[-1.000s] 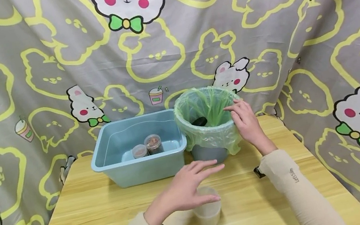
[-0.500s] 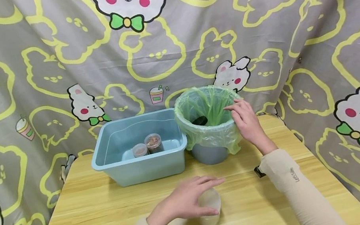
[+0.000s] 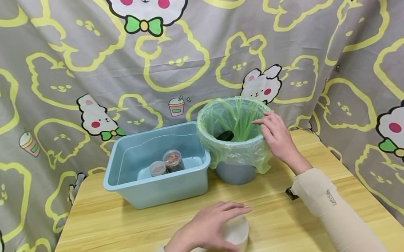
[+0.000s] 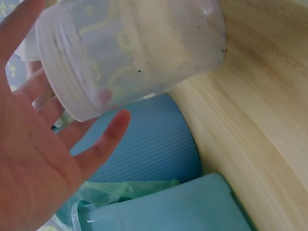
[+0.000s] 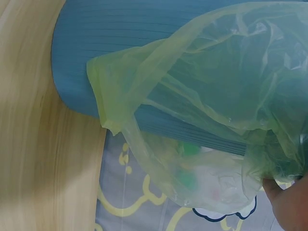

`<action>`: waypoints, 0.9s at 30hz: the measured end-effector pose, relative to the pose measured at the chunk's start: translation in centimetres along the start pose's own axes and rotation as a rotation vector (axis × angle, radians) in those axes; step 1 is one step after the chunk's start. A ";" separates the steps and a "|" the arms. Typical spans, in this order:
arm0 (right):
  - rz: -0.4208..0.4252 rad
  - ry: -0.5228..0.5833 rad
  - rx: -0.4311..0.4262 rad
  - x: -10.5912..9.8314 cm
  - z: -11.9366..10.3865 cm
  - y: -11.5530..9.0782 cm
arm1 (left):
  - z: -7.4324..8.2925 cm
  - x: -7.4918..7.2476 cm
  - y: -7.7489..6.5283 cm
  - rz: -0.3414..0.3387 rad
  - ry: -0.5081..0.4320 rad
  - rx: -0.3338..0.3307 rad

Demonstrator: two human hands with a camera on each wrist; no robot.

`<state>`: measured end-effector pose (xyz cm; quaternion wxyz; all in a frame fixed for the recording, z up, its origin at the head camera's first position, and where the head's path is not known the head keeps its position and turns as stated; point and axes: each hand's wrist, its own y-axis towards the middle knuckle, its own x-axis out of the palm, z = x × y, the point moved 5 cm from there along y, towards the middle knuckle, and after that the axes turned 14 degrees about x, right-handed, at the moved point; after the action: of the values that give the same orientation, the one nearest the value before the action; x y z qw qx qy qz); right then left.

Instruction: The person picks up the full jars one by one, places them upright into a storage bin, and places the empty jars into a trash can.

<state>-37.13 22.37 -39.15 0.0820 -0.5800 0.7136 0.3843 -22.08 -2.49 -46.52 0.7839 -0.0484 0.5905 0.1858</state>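
My left hand (image 3: 212, 228) is spread around the near side of a clear plastic jar (image 3: 239, 233) on the table, thumb and fingers apart. In the left wrist view the jar (image 4: 144, 53) has a threaded mouth, no lid and dark specks on its wall, and the fingers (image 4: 103, 149) surround its mouth end without closing on it. At the back, my right hand (image 3: 277, 134) holds the rim of a blue-grey trash can (image 3: 234, 172) lined with a green plastic bag (image 3: 237, 152). The right wrist view shows the thumb (image 5: 284, 199) against the bag's outer fold.
Left of the trash can, against it, stands a blue plastic basin (image 3: 165, 191). In it are two small clear tubs, one with brown-pink bits (image 3: 173, 160). A black oval object (image 3: 225, 136) lies inside the can. A patterned curtain (image 3: 174, 59) hangs behind the wooden table (image 3: 98, 248).
My left hand has come down and nearer, from above the jar to around its side. The right hand has stayed at the can's rim.
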 end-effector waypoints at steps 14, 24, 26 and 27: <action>0.004 0.008 -0.014 0.0 0.0 -0.1 | 0.0 0.3 0.2 -0.049 0.007 -0.015; 0.013 0.013 -0.021 0.0 0.2 0.0 | 0.1 -0.5 0.6 -0.027 0.015 -0.026; 0.011 0.012 -0.021 0.0 0.2 0.0 | 0.1 -0.9 0.8 -0.003 0.024 -0.029; 0.010 0.012 -0.019 0.0 0.2 0.0 | 0.1 -1.2 0.9 0.010 0.030 -0.028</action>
<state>-37.24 22.49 -39.35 0.0704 -0.5793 0.7133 0.3881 -22.55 -1.92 -45.23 0.7732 -0.0592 0.5999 0.1971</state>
